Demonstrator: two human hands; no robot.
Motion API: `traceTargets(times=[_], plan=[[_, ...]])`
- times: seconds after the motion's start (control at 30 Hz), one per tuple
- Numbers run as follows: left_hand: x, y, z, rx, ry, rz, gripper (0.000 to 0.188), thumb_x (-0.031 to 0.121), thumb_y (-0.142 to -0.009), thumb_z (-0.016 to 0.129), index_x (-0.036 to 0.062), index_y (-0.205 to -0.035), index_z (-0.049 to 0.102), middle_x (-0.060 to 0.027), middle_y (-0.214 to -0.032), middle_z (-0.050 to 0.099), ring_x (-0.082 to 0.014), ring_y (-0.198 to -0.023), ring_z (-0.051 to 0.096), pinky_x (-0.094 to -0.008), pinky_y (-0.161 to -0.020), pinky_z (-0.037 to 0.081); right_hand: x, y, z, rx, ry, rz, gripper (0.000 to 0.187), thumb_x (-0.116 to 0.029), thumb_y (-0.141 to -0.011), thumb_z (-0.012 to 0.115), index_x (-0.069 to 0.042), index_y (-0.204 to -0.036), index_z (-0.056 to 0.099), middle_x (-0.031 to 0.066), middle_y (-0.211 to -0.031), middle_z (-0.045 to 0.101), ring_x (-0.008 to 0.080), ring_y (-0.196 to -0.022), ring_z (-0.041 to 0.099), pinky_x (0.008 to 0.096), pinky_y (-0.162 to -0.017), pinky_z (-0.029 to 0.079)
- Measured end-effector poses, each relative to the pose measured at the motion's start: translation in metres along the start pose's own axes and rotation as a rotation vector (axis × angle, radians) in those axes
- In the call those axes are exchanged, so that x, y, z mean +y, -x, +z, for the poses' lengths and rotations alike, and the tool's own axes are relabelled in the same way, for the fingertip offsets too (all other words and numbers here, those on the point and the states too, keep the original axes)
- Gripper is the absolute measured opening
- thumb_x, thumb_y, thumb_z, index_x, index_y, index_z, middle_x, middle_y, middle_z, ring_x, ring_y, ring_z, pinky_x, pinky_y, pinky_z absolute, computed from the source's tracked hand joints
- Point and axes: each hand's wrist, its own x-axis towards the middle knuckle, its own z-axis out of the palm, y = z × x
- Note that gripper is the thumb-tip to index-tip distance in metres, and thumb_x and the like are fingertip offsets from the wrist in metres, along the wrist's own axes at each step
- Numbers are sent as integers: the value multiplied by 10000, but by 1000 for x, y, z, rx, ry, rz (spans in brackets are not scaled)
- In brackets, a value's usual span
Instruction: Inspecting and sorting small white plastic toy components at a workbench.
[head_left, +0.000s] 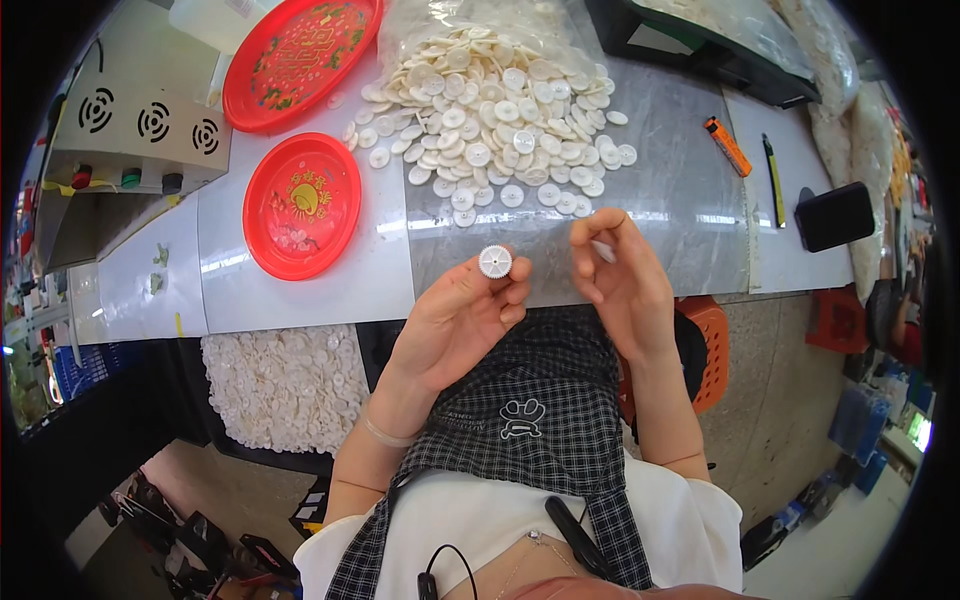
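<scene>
My left hand (pixel 462 318) holds a small white toothed plastic disc (pixel 495 261) upright between thumb and fingertips, just in front of the table edge. My right hand (pixel 612 278) is beside it, fingers curled, pinching a small white piece (pixel 603 250) that is mostly hidden by the fingers. A large heap of the same white discs (pixel 500 110) lies on the grey table (pixel 680 190) beyond both hands, spilling from a clear plastic bag (pixel 470 20).
Two red plastic plates: a small one (pixel 302 205) at left with a few discs in it, a larger one (pixel 300 60) behind. An orange lighter (pixel 727 146), a pen (pixel 773 178), a black box (pixel 836 216) at right. A bin of white discs (pixel 282 385) sits below the table.
</scene>
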Motion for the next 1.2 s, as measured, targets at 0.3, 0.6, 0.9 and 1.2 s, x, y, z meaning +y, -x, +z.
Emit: traceTargets(times=[0.3, 0.6, 0.9, 1.2], plan=[[15, 4, 17, 121, -299, 210, 245, 241, -981, 469, 48, -1123, 519, -94, -1110, 549, -167, -898, 488, -270, -773, 418, -16, -14, -22, 211, 667, -322, 215, -180, -1016, 457, -24, -1033, 604, -81, -642, 397, 8, -573, 340, 188, -487, 249], [23, -23, 17, 481, -1490, 626, 126, 7, -824, 680, 20, -948, 664, 0, -767, 529, -117, -670, 499, -221, -616, 390, 4, -33, -17, 196, 1470, -732, 76, -84, -790, 731, -53, -852, 699, 30, -680, 468, 129, -553, 446, 256, -510, 376], [15, -55, 14, 414, -2096, 818, 137, 56, -779, 710, 37, -899, 648, -75, -783, 519, -233, -725, 542, -347, -643, 447, 3, -19, -17, 157, 1061, -446, 102, -142, -872, 676, -49, -888, 638, -17, -706, 476, 81, -563, 441, 258, -472, 357], [6, -27, 16, 290, -1161, 458, 132, 145, -935, 603, 26, -946, 548, 10, -781, 466, -68, -661, 430, -220, -536, 340, 1, -16, -19, -197, -528, 350, 237, -209, -1026, 421, 2, -1086, 511, -36, -786, 313, 18, -614, 284, 107, -374, 220]])
